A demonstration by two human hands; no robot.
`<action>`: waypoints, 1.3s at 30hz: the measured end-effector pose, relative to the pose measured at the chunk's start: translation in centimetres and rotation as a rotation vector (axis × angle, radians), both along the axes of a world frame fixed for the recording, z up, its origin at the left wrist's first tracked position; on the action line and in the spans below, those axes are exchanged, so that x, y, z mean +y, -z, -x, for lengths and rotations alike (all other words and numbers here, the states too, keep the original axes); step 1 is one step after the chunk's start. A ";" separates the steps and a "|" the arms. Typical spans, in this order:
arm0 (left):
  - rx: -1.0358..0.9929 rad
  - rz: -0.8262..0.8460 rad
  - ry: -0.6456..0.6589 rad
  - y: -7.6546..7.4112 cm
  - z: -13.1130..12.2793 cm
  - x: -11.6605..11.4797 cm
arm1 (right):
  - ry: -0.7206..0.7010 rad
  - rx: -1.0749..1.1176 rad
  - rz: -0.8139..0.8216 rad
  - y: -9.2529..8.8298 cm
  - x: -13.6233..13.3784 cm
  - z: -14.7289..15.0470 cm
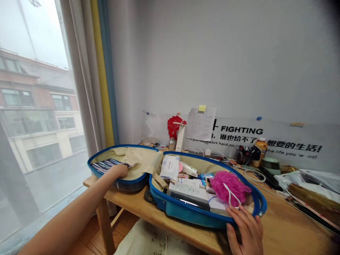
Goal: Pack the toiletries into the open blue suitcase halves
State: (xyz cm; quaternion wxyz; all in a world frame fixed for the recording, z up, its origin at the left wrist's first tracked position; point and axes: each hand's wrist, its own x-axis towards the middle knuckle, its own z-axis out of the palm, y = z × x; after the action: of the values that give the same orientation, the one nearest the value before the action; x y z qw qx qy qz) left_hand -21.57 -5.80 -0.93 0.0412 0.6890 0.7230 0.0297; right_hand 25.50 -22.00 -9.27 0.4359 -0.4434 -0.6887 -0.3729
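Observation:
A blue hard-shell suitcase lies open on the wooden desk, with its near half [183, 212] packed and its far half [119, 184] lined in beige. My left hand [119, 171] reaches into the far half, touching a striped stack of folded cloth [106, 165] beside a beige fabric flap [132, 157]; its fingertips are hidden. My right hand [244, 230] rests on the suitcase's near blue rim, close to a pink bath puff [231, 187]. Boxes, tubes and a white packet [169, 167] fill the near half.
A wooden desk [287, 226] holds the suitcase. To the right are a white plastic bag [305, 184], an orange-capped bottle [259, 152], a green container [271, 165] and cables. A curtain and window are on the left; a printed sheet [200, 124] hangs on the wall.

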 end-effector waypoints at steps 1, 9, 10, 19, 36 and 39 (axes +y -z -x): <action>-0.016 -0.036 -0.010 -0.4 0.0 -0.1 | -0.001 0.002 -0.004 -0.1 0.0 0.1; -0.178 -0.462 -0.101 -5.6 -0.6 -3.2 | 0.009 -0.005 -0.014 0.1 0.1 0.0; -0.194 -0.501 -0.087 -5.8 -1.4 -3.8 | 0.012 -0.002 -0.008 0.1 0.1 0.0; -0.201 -0.350 0.673 -3.5 -11.3 -7.8 | 0.021 0.008 0.005 0.1 0.1 0.0; -0.112 -0.200 0.713 -1.8 -15.3 -9.3 | 0.013 0.040 0.001 0.6 0.2 -0.2; -0.217 -0.448 0.577 0.0 -14.8 -10.1 | 0.021 0.027 -0.001 0.7 0.3 -0.3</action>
State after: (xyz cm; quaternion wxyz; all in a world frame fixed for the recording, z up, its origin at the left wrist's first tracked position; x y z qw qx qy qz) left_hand -6.76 -15.92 -0.90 -0.0273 0.8490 0.4662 0.2472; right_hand 25.82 -21.71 -9.98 0.4416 -0.4552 -0.6779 -0.3718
